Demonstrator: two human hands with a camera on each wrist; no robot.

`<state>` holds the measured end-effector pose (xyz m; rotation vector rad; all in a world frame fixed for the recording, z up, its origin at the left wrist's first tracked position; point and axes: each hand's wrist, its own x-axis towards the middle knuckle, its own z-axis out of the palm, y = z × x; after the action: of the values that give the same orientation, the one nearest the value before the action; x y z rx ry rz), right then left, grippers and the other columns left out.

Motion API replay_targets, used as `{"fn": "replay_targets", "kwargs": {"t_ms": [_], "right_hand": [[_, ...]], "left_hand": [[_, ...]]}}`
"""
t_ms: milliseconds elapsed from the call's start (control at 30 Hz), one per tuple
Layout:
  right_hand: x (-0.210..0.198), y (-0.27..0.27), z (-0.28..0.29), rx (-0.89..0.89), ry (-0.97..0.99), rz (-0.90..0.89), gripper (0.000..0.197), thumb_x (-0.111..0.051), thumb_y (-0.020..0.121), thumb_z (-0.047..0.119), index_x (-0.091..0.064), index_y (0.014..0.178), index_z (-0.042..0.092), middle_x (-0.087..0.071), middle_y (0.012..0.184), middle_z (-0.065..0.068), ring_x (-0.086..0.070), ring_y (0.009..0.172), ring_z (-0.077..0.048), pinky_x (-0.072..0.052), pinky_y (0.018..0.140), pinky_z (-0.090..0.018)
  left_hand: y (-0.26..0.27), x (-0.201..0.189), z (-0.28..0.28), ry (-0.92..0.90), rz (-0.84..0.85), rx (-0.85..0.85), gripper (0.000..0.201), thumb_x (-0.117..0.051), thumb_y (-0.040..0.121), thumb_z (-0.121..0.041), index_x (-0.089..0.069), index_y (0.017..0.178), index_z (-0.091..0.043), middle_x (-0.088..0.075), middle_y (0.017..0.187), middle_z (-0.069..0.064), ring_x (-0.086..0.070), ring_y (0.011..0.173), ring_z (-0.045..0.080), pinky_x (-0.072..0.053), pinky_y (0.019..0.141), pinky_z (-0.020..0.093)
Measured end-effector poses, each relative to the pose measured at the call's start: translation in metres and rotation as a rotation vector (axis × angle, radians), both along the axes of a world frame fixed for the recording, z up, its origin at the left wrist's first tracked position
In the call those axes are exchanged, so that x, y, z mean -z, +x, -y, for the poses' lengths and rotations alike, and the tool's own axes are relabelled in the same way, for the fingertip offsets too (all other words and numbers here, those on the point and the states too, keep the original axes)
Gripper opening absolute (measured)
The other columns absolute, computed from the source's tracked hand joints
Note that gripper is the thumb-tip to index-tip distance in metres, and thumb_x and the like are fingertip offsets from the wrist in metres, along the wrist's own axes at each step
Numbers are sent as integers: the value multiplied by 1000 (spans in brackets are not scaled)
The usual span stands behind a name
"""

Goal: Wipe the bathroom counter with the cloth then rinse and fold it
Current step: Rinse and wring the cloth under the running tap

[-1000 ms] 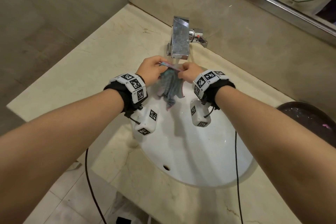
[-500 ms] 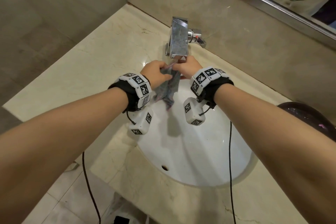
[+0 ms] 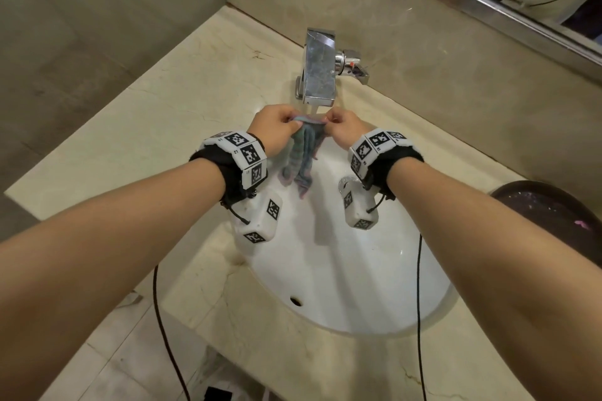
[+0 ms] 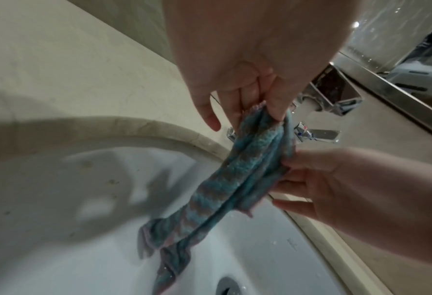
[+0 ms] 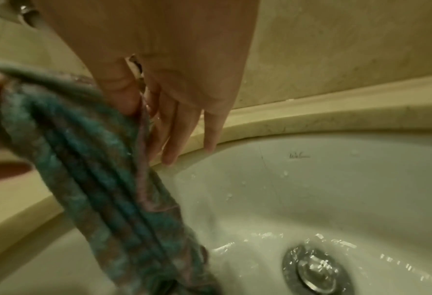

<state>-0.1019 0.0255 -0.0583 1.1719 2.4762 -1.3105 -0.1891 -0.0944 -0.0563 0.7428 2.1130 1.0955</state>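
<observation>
Left hand (image 3: pixel 272 128), centre of the head view: thumb and fingers pinch one top corner of the wet blue-and-grey striped terry cloth (image 3: pixel 303 156). Right hand (image 3: pixel 343 130) beside it pinches the other top corner between thumb and forefinger; its remaining fingers (image 5: pixel 184 127) hang loosely extended. The cloth's top edge stretches taut and short between the two hands, directly under the spout of the square chrome faucet (image 3: pixel 319 72). Below, the cloth hangs bunched in long vertical pleats, its nubby weave dark with water, its tail dangling into the white oval glazed sink (image 3: pixel 358 286). Round chrome drain (image 5: pixel 316 269), lower right of the right wrist view, has water rippling over it. Cream veined marble counter (image 3: pixel 195 101) surrounds the bowl. Steel-framed mirror (image 3: pixel 488 6) at upper right.
</observation>
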Motion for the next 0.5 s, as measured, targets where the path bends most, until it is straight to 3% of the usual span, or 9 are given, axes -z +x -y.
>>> {"fn": "replay_targets", "kwargs": {"t_ms": [67, 133, 200, 300, 333, 400, 433, 500], "right_hand": [[-1, -4, 1, 106, -83, -117, 23, -45, 93, 5, -51, 74, 17, -53, 85, -8, -48, 87, -19, -38, 69, -26], [-7, -7, 5, 142, -142, -210, 16, -47, 91, 0, -62, 92, 4, -55, 88, -8, -50, 86, -19, -41, 64, -19], [-13, -10, 10, 110, -209, -238, 20, -51, 89, -2, -62, 106, -1, -58, 85, -3, -54, 79, -13, -43, 59, -10], [-17, -11, 11, 35, -208, -222, 16, -57, 88, 4, -62, 103, 2, -57, 77, 3, -53, 71, -5, -42, 60, -12], [-17, -11, 10, 21, -182, -219, 15, -58, 87, 5, -62, 102, 2, -55, 75, 5, -52, 70, -4, -42, 59, -10], [-14, -10, 8, -1, -122, -217, 14, -60, 86, 4, -63, 99, 1, -57, 75, 6, -53, 72, -7, -43, 58, -5], [-12, -10, 6, -11, -101, -221, 17, -61, 85, 3, -64, 100, -3, -61, 80, 2, -55, 77, -10, -43, 62, -5], [-8, -9, 2, -25, -73, -212, 28, -65, 83, 4, -62, 109, -6, -65, 98, -5, -56, 89, -13, -43, 67, -6]], "left_hand": [[-1, 4, 2, -54, -26, -18, 14, -53, 88, -8, -63, 79, -14, -61, 84, 10, -58, 85, 25, -48, 85, 35], [0, 8, 5, -166, -69, 12, 14, -55, 87, -9, -66, 95, -7, -59, 88, 7, -53, 84, 20, -42, 69, 24], [1, 11, 5, -206, -70, 50, 20, -60, 85, -11, -62, 104, -8, -57, 93, 3, -50, 84, 16, -37, 61, 18], [3, 9, 3, -130, -20, 75, 33, -66, 82, -15, -54, 112, -10, -56, 100, -2, -53, 93, 15, -44, 81, 25], [2, 10, 2, -114, -5, 80, 29, -67, 81, -15, -55, 107, -11, -57, 100, -1, -54, 93, 16, -45, 84, 28], [1, 7, -2, -80, 13, 49, 9, -64, 83, -12, -56, 86, -17, -59, 89, 5, -57, 79, 20, -47, 77, 32], [1, 5, -3, -82, 5, 23, 10, -61, 84, -11, -55, 80, -17, -59, 85, 7, -56, 74, 21, -48, 75, 33], [0, 5, -7, -75, 1, -20, 4, -57, 86, -9, -60, 87, -13, -58, 85, 8, -55, 77, 21, -49, 80, 34]]}}
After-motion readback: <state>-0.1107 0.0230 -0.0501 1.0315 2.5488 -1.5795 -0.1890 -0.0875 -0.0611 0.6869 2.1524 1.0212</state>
